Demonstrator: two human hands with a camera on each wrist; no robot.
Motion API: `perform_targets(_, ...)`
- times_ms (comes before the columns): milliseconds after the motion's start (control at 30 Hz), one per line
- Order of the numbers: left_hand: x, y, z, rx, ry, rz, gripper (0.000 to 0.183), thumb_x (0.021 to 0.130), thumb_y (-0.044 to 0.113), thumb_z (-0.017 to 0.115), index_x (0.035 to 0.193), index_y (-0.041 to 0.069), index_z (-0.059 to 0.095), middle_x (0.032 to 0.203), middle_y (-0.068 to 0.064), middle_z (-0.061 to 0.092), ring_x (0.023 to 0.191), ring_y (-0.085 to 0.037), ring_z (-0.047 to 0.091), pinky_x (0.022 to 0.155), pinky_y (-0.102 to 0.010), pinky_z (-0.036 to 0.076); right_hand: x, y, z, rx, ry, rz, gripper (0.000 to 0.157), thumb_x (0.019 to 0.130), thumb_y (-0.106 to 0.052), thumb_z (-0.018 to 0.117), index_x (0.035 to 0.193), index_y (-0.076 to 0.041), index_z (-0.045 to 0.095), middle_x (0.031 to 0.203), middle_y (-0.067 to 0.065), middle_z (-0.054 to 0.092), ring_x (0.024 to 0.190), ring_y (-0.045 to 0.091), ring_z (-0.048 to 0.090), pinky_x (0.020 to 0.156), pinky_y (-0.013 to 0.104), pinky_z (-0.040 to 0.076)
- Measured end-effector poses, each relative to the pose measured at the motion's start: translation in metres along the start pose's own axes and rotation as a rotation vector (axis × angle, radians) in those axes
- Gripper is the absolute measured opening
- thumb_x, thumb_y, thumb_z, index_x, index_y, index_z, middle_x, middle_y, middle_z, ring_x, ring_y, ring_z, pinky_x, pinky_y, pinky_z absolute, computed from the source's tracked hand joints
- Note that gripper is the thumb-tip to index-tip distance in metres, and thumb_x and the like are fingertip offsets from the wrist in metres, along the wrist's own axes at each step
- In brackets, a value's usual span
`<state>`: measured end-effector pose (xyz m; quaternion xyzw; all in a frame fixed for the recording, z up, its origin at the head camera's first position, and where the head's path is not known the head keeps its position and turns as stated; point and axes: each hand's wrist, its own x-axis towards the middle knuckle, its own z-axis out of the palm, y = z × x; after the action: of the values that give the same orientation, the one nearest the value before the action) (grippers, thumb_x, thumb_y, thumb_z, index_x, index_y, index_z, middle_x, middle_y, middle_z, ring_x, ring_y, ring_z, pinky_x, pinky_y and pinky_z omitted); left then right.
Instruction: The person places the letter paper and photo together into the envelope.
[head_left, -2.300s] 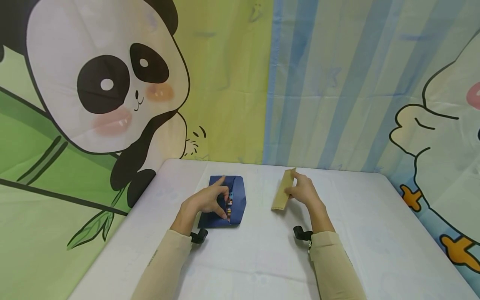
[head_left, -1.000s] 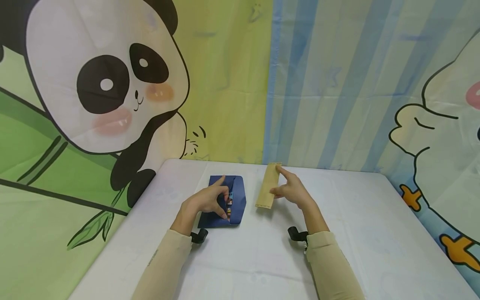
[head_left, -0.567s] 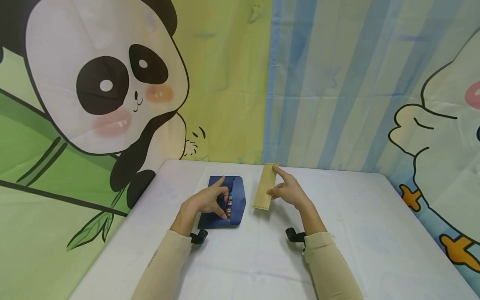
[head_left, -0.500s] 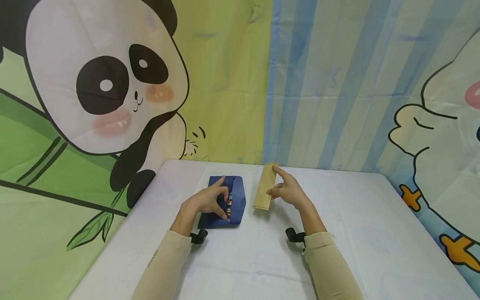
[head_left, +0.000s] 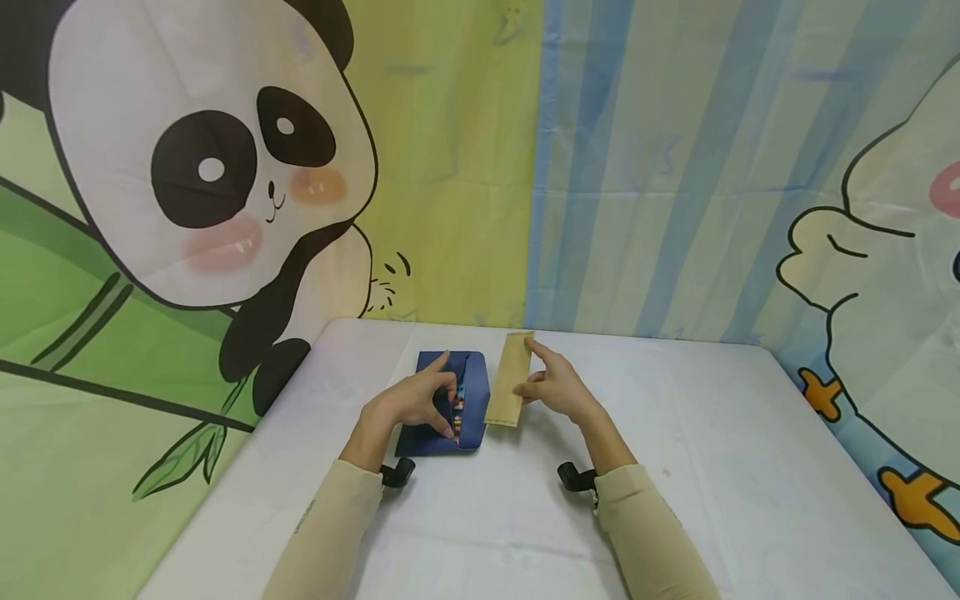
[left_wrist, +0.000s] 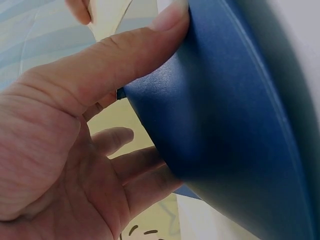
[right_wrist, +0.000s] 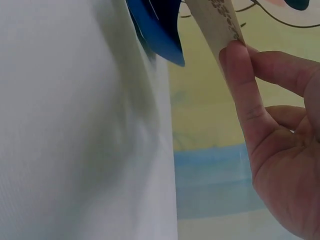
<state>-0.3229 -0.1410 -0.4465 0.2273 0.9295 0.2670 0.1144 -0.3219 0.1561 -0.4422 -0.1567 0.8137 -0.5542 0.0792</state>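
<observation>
Tan strip (head_left: 508,383): flat, narrow, dark print on one face; held above the tabletop, just right of the envelope, contact unclear.
Blue envelope (head_left: 475,400): mouth open, coloured contents (head_left: 459,417) showing.
Hands: apart; right hand (head_left: 561,390) pinches strip, left hand (head_left: 411,400) grips envelope's mouth.
Tabletop (head_left: 510,517): white.
Backdrop (head_left: 465,167): panda (head_left: 180,75), yellow, blue stripes.
Edges: far edge just behind strip; widest stretch rightward.

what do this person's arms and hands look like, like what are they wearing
Both arms have light beige sleeves reaching the wrists. The left sleeve carries a dark marking along the forearm, too small to read; the right sleeve matches in colour. The left hand and right hand are bare, without gloves. A small black angular piece sits at each wrist.
</observation>
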Motion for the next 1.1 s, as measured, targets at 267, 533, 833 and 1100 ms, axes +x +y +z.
perform_targets(267,0.001,0.000,-0.001,-0.005,-0.004,0.001,0.053,0.063,0.024,0.102,0.098,0.017,0.063,0.177,-0.011,0.004,0.147,-0.040,0.042,0.103,-0.052,0.049,0.002,-0.002,0.015,0.028,-0.028,0.004,0.100,0.090,-0.001,0.078,0.167,-0.015,0.016,0.114,0.019,0.076,0.086,0.041,0.075,0.084,0.046,0.060)
perform_targets(533,0.000,0.001,-0.001,0.002,-0.009,-0.006,0.053,0.064,0.024,0.101,0.101,0.015,0.064,0.177,-0.010,0.004,0.149,-0.041,0.040,0.107,-0.054,0.047,0.003,-0.001,0.025,0.047,-0.038,0.020,0.097,0.091,-0.002,0.077,0.167,-0.012,0.017,0.151,0.020,0.056,0.081,0.024,0.077,0.083,0.040,0.061)
perform_targets(833,0.001,0.000,-0.001,0.015,-0.011,0.002,0.054,0.064,0.026,0.101,0.100,0.016,0.064,0.177,-0.008,0.000,0.133,-0.033,0.051,0.099,-0.046,0.049,0.005,0.001,0.036,0.032,-0.053,0.032,0.099,0.089,-0.002,0.079,0.167,-0.013,0.018,0.115,0.016,0.077,0.084,0.019,0.076,0.081,0.032,0.056)
perform_targets(1100,0.001,0.000,-0.001,0.035,-0.022,-0.005,0.051,0.065,0.029,0.101,0.097,0.021,0.062,0.177,-0.007,-0.002,0.117,-0.029,0.059,0.087,-0.041,0.050,0.004,-0.001,0.048,0.004,-0.107,0.030,0.102,0.089,-0.004,0.079,0.167,-0.014,0.015,0.092,0.009,0.080,0.084,0.017,0.075,0.079,0.030,0.051)
